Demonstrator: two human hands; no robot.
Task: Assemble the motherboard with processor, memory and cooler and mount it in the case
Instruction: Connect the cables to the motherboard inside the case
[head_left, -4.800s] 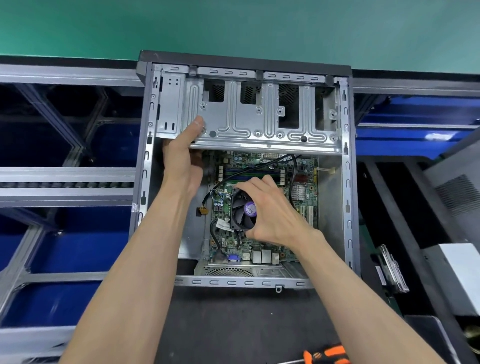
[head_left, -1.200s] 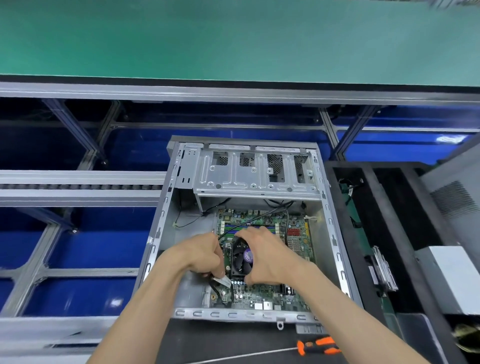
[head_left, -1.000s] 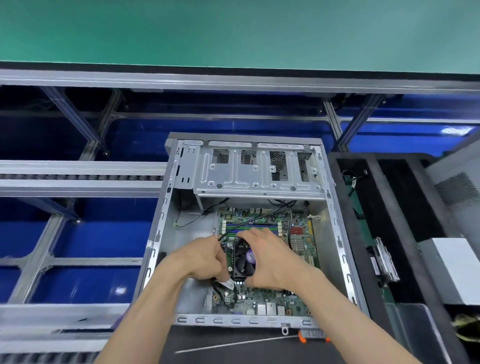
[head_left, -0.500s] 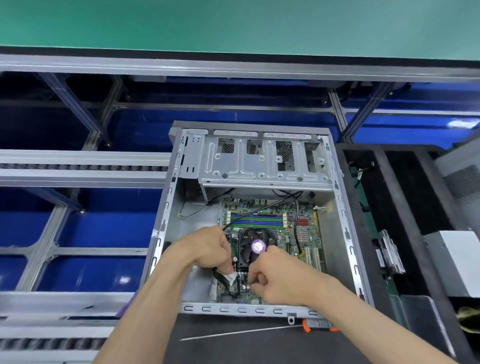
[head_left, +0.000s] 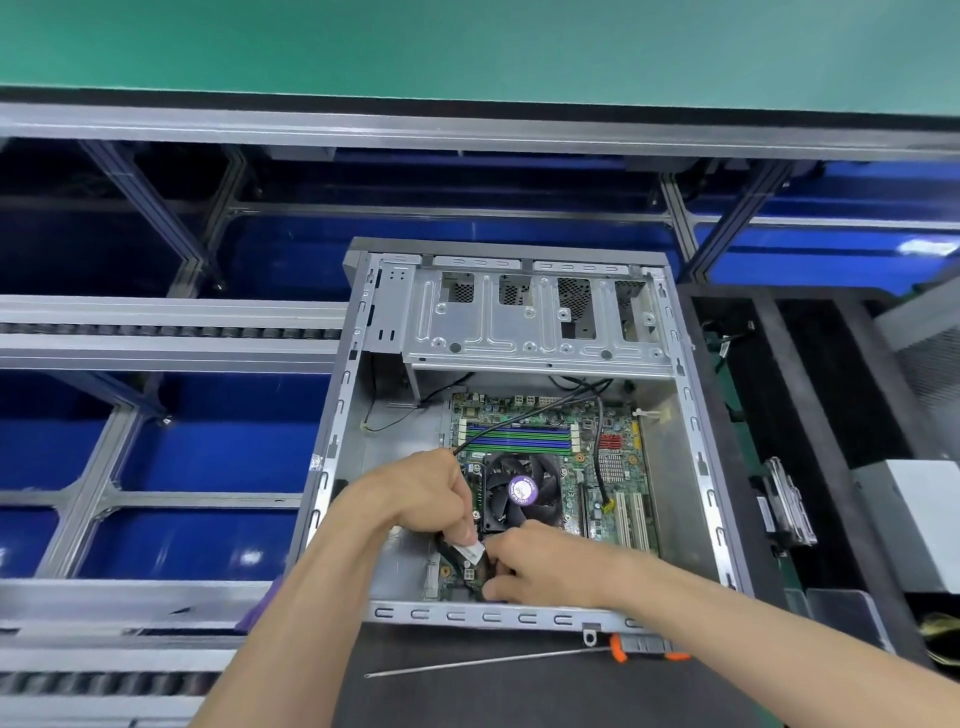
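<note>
Two hands are at work in the case (head_left: 696, 467): a labelled cable (head_left: 464, 552) is pinched by the left hand (head_left: 423, 493) and right hand (head_left: 540, 569); plugging into the board (head_left: 615, 447) seems next, needing careful alignment.

Electronics assembly line: roller conveyor (head_left: 156, 330)

Dark bench mat (head_left: 545, 696), open case (head_left: 698, 467) lying on it, screwdriver (head_left: 498, 661) alongside
</note>
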